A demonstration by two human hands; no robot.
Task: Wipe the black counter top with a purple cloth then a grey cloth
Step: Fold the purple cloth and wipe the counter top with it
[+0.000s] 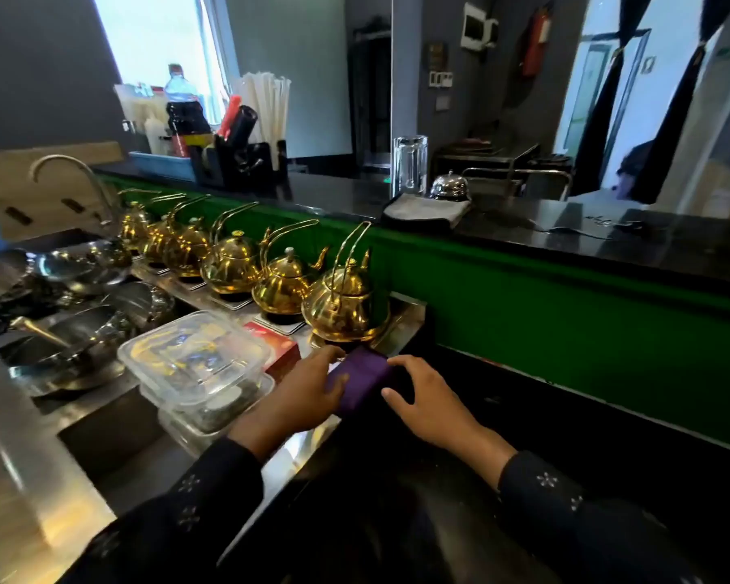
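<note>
A folded purple cloth (361,383) lies at the left end of the low black counter top (565,448), beside the steel shelf edge. My left hand (302,392) holds its left side, fingers curled over the fold. My right hand (428,400) touches its right side with spread, relaxed fingers. A folded grey cloth (426,212) rests on the upper black bar top (607,238), beyond the green panel (565,314).
A row of several gold teapots (342,297) stands on a steel shelf just behind the purple cloth. Clear plastic boxes (194,356) and a red carton (281,349) sit left of my hands. A sink with steel dishes (68,288) is at far left. A glass (409,164) and bell (449,185) stand by the grey cloth.
</note>
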